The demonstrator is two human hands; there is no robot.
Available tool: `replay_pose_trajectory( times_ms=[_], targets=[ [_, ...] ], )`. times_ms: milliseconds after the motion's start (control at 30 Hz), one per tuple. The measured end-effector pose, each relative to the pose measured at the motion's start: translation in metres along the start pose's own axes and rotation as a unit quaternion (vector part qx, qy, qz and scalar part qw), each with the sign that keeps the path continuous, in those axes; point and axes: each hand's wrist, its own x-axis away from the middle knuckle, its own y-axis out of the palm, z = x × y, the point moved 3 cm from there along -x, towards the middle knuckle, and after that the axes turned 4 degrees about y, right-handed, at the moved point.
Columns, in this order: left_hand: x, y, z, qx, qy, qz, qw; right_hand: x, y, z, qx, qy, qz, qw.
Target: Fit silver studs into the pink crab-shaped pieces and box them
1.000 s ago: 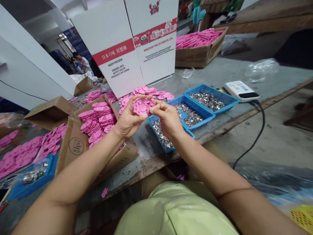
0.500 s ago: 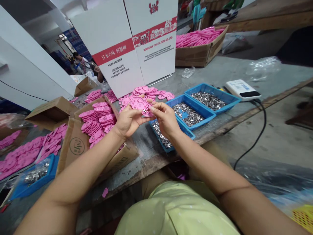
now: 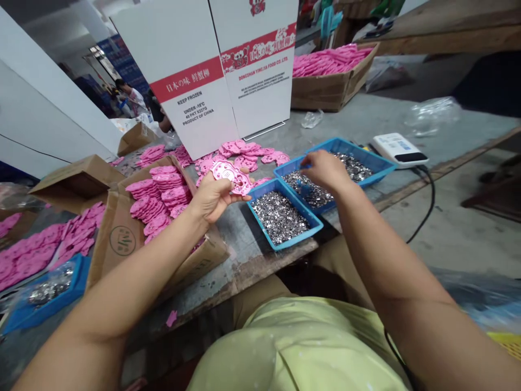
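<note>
My left hand (image 3: 215, 196) grips a flat pink plastic piece (image 3: 233, 177) with cut-out shapes and a round centre, thumb on top and fingers beneath. Over the middle blue tray (image 3: 280, 172) of small shiny metal parts (image 3: 291, 177) is my right hand (image 3: 325, 169). Its fingers are bunched and point down at the tray's left side; whatever is between the tips is hidden. Nearer to me lies another blue tray (image 3: 280, 247), full of small metal parts (image 3: 280, 214). A third blue tray (image 3: 378, 176) with similar parts sits beyond the middle one.
Stacks of pink pieces (image 3: 163, 187) fill a cardboard box (image 3: 122, 231) at left. Loose pink pieces (image 3: 240, 149) lie before a tall white carton (image 3: 195, 108). A white scale-like device (image 3: 399, 149) with a cable stands right. Another box (image 3: 325, 92) of pink pieces is behind.
My right hand has left the pink piece and moved right to the middle tray. My left hand keeps hold of the piece. The near tray is now fully uncovered.
</note>
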Motion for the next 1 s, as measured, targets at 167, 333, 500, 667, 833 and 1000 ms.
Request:
replay_pose_trajectory(
  times_ms=[167, 333, 500, 667, 833, 1000],
  targets=[
    [-0.001, 0.001, -0.001, -0.001, -0.025, -0.030, 0.999, 0.002, 0.033, 0.013, 0.175, -0.017, -0.139, 0.975],
    [-0.002, 0.001, 0.000, 0.004, -0.031, -0.048, 0.998, 0.002, 0.044, 0.015, 0.162, -0.012, -0.137, 0.977],
    [-0.003, -0.001, -0.002, -0.010, -0.039, -0.053, 0.998, 0.000, 0.043, 0.015, 0.148, -0.038, -0.146, 0.977],
    [-0.003, -0.001, -0.002, -0.008, -0.034, -0.060, 0.998, 0.001, 0.044, 0.014, 0.145, -0.032, -0.143, 0.979],
    [-0.003, 0.000, -0.002, -0.014, -0.041, -0.057, 0.997, -0.001, 0.041, 0.018, 0.119, -0.022, -0.107, 0.987],
    [-0.003, -0.002, -0.004, -0.019, -0.041, -0.054, 0.998, -0.004, 0.040, 0.024, 0.086, -0.005, -0.076, 0.993]
  ],
)
